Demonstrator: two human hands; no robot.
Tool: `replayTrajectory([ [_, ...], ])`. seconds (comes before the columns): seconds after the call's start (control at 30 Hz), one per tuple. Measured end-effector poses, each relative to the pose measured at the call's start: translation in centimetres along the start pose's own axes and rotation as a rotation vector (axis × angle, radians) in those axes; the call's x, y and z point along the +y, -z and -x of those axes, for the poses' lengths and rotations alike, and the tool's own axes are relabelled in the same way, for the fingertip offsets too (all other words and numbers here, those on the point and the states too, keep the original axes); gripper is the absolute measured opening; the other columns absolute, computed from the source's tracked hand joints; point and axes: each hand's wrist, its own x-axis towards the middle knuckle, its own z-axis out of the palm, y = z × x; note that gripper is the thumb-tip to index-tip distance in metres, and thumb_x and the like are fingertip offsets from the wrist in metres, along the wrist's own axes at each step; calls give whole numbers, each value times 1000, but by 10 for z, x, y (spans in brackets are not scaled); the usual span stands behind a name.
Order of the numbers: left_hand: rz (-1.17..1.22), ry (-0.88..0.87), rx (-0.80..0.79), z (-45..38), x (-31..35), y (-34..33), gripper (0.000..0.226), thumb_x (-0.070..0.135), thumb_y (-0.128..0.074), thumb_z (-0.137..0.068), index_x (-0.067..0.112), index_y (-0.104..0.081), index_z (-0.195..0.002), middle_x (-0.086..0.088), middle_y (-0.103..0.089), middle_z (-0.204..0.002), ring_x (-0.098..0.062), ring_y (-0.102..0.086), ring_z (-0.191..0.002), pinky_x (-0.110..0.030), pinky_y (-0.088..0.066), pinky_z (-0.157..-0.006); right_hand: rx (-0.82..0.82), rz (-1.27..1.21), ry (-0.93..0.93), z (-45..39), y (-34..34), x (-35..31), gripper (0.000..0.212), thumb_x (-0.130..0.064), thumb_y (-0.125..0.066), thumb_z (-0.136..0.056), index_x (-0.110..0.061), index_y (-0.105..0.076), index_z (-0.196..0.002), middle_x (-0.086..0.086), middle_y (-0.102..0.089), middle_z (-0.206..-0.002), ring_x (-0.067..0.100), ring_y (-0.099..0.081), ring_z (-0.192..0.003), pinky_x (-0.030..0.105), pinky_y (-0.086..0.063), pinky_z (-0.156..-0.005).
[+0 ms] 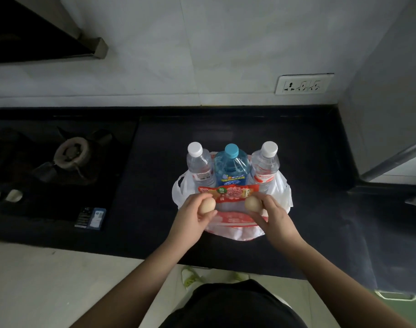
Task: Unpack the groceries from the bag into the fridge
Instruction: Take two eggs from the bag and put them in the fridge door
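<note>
A white plastic bag [235, 230] with red print lies on the black counter [308, 209]. Standing in it are two clear water bottles with white caps [198, 164] [265, 165] and, between them, a blue bottle [231, 168]. A red snack packet [228, 191] leans in front of the bottles. My left hand [192, 220] holds a pale brown egg [207, 205] just above the bag's left side. My right hand [273, 217] holds a second egg [253, 204] above its right side.
A gas hob with a burner [72, 152] sits on the counter to the left, and a small dark box [91, 217] lies near it. The grey fridge side [389, 114] rises at the right. A wall socket [302, 84] is on the wall behind.
</note>
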Motion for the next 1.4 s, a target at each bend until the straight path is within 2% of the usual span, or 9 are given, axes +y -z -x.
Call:
replayTrajectory([
  [0.13, 273, 289, 23, 19, 7, 29, 35, 31, -72, -85, 37, -58, -116, 14, -59, -117, 0, -61, -102, -18, -52, -80, -43, -254, -111, -8, -10, -24, 32, -26, -66, -88, -32, -52, -116, -16, -62, -109, -10, -57, -100, 4, -44, -76],
  [0.37, 848, 516, 154, 60, 8, 63, 36, 19, -72, -80, 22, -65, -115, -5, -60, -121, -21, -61, -113, -41, -54, -92, -176, -505, -218, -15, -41, -53, 38, -33, -70, -84, -33, -55, -120, -8, -67, -112, 8, -63, -105, 31, -51, -92],
  [0.6, 999, 491, 327, 111, -3, 97, 28, 8, -61, -90, 13, -63, -118, -13, -57, -126, -31, -59, -118, -35, -55, -88, -349, -513, -163, 1, -66, -111, 32, -31, -59, -92, -33, -51, -123, -19, -58, -111, -7, -56, -101, 9, -45, -78],
  [0.7, 1042, 476, 398, 145, -14, 110, 36, 21, -64, -84, 13, -62, -120, -14, -60, -123, -31, -62, -115, -35, -53, -91, -416, -654, -186, 16, -90, -131, 27, -19, -59, -92, -26, -56, -118, -9, -63, -106, 5, -60, -103, 19, -52, -83],
  [0.8, 1126, 485, 467, 185, -29, 122, 38, 23, -63, -84, 11, -62, -120, -16, -60, -122, -28, -65, -109, -30, -52, -90, -486, -666, -177, 36, -118, -146, 23, -25, -62, -89, -30, -61, -112, -5, -64, -108, 16, -61, -107, 30, -53, -86],
  [0.97, 1279, 455, 544, 266, -50, 148, 38, 20, -58, -89, 7, -60, -124, -15, -63, -114, -29, -66, -106, -31, -53, -88, -610, -666, -185, 75, -154, -188, 26, -24, -63, -88, -25, -60, -114, -5, -66, -108, 18, -63, -105, 28, -52, -85],
  [1.07, 1386, 430, 605, 322, -58, 158, 38, 20, -54, -91, 5, -58, -126, -16, -66, -113, -30, -65, -106, -30, -53, -87, -722, -660, -202, 106, -179, -210, 31, -30, -66, -85, -25, -61, -114, 3, -64, -116, 26, -61, -111, 40, -49, -96],
  [1.2, 1496, 400, 730, 395, -66, 162, 40, 19, -51, -92, 1, -56, -127, -20, -64, -112, -30, -66, -101, -32, -55, -89, -904, -622, -192, 154, -216, -241, 33, -18, -58, -91, -16, -56, -123, 7, -62, -121, 15, -63, -109, 24, -49, -91],
  [1.4, 1494, 384, 970, 509, -75, 168, 37, 21, -55, -95, 1, -56, -127, -19, -63, -112, -29, -66, -99, -31, -56, -85, -1125, -744, -338, 223, -282, -290, 46, -26, -65, -79, -11, -57, -122, 15, -62, -124, 28, -63, -112, 30, -52, -90],
])
